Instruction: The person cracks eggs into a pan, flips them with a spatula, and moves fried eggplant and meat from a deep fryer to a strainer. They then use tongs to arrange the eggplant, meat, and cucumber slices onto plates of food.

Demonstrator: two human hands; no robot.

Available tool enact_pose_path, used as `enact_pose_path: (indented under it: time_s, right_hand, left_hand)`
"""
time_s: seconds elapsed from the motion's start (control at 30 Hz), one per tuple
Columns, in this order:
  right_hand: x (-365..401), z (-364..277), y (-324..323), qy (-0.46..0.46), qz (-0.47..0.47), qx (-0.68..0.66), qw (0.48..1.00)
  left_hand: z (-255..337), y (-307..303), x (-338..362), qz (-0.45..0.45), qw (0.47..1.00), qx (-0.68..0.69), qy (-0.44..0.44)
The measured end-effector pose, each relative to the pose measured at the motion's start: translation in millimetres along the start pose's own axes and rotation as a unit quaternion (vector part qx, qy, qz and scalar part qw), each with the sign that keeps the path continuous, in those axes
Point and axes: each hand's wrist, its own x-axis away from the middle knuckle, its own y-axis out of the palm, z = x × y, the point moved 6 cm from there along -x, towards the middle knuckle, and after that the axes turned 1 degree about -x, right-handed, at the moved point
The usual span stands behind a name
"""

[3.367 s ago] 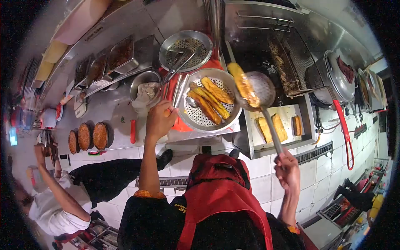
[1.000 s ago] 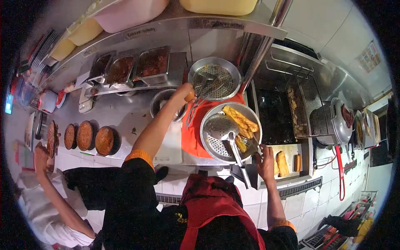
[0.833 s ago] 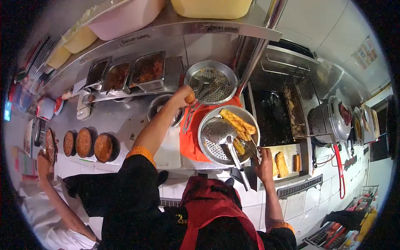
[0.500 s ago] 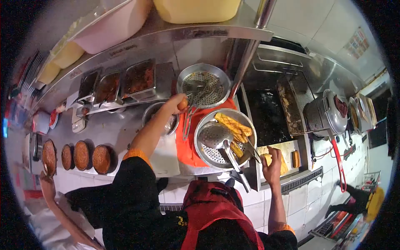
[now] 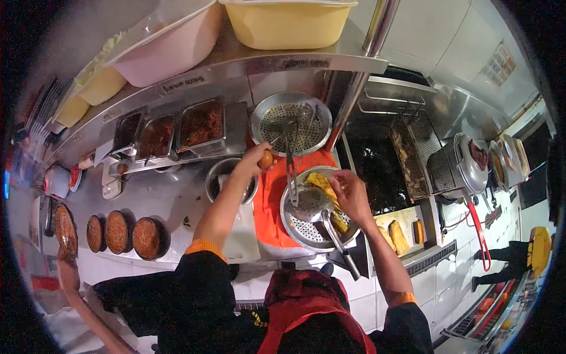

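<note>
My left hand (image 5: 254,160) is closed on a small round brown thing (image 5: 266,159) that looks like an egg, beside the orange cloth (image 5: 268,215). My right hand (image 5: 352,193) is over the lower metal strainer (image 5: 287,227), its fingers curled down by the yellow fried strips (image 5: 320,182); whatever lies between them is hidden. A perforated skimmer (image 5: 311,203) rests in this strainer, its handle hanging over the near rim. Metal tongs (image 5: 289,156) reach from the upper strainer (image 5: 259,127) down onto the lower one.
A dark fryer vat (image 5: 374,171) and wire basket (image 5: 430,141) lie right. Steel food pans (image 5: 201,127) and a metal bowl (image 5: 213,177) are left of the strainers. Several brown oval patties (image 5: 117,232) line the counter; another person's hand (image 5: 66,259) holds one. Plastic tubs (image 5: 289,26) stand on the shelf.
My right hand has moved left, from beside the strainer to over it, and the tongs it held no longer show there. The other tongs now reach over the lower strainer.
</note>
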Motion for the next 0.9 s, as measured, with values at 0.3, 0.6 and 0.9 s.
enact_pose_path:
  time_s: [0.3, 0.6, 0.9]
  right_hand:
    - [35.8, -51.3, -26.6, 0.015, 0.0, 0.017, 1.0]
    - [107.1, -94.9, -140.2, -0.08, 0.062, 0.299, 0.949]
    - [96.6, 81.7, -371.0, 0.388, -0.176, -0.026, 0.904]
  left_hand:
    - [-23.5, 23.8, 76.5, 0.011, 0.999, 0.038, 0.018]
    - [-86.0, 58.8, 147.2, 0.007, 0.996, 0.081, 0.023]
    - [-127.3, 140.3, 221.9, 0.044, 0.997, 0.043, 0.037]
